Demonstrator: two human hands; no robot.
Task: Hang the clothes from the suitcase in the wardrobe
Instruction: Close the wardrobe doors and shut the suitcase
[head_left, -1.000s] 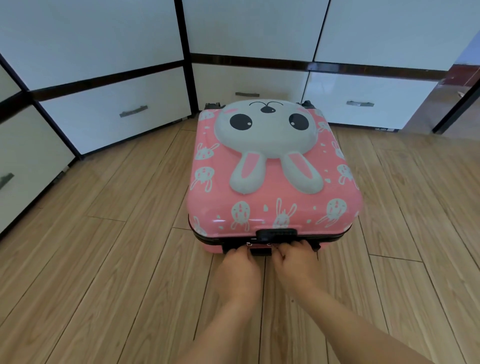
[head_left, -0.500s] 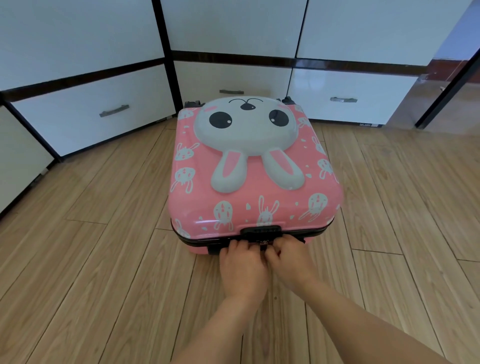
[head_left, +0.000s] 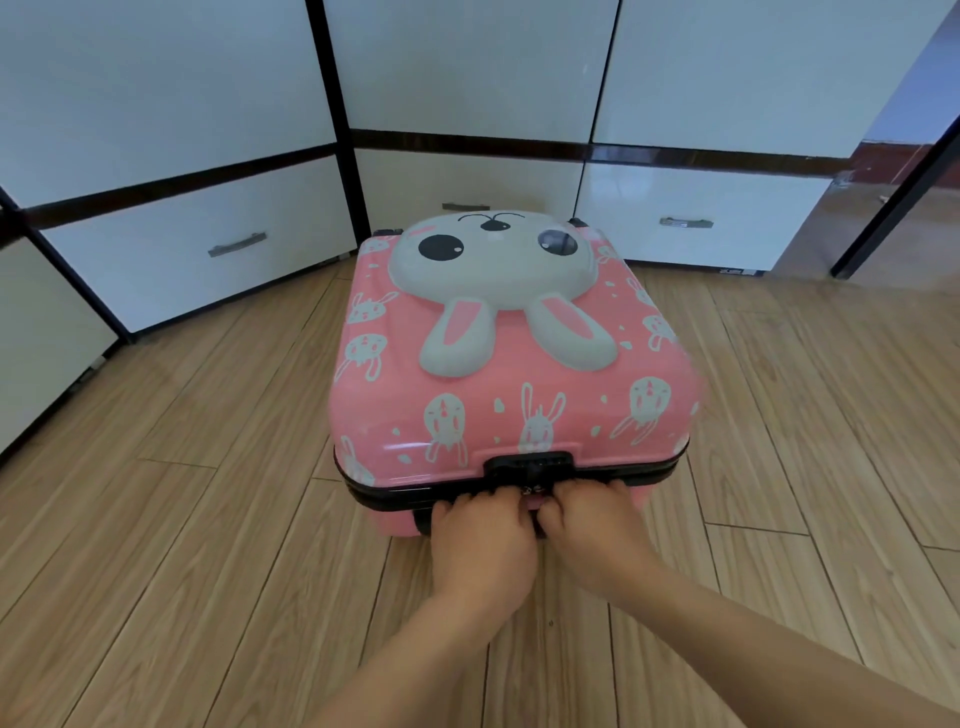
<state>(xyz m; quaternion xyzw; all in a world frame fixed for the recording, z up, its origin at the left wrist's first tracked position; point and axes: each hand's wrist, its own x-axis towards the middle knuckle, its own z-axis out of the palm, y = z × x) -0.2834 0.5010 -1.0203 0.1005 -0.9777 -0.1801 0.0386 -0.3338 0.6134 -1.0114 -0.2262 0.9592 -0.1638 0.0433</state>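
On the wood floor (head_left: 182, 519) in front of me lies the pink suitcase (head_left: 509, 384), flat on its back, with a big bunny face on the lid. It is shut. Behind it stands the white wardrobe (head_left: 467, 78), with its doors and drawers all closed.

My left hand (head_left: 480, 545) and my right hand (head_left: 592, 535) are side by side at the near edge of the suitcase, just under the black lock (head_left: 527, 464). My fingers (head_left: 457, 505) are curled in against the black zip line. I think they pinch the small zip pulls (head_left: 529, 493) that show between my hands, but my hands hide most of it, so I cannot tell for sure what each one holds.

So I am at the very first step: getting the suitcase open. No clothes can be seen yet; they must be inside.

Next, I think I need to free the pulls from the lock and run the zip all the way round the sides. Then I can lift the lid. The pulls are tiny, so I need a tight pinch. The suitcase may slide on the smooth floor, so one hand may need to hold it.
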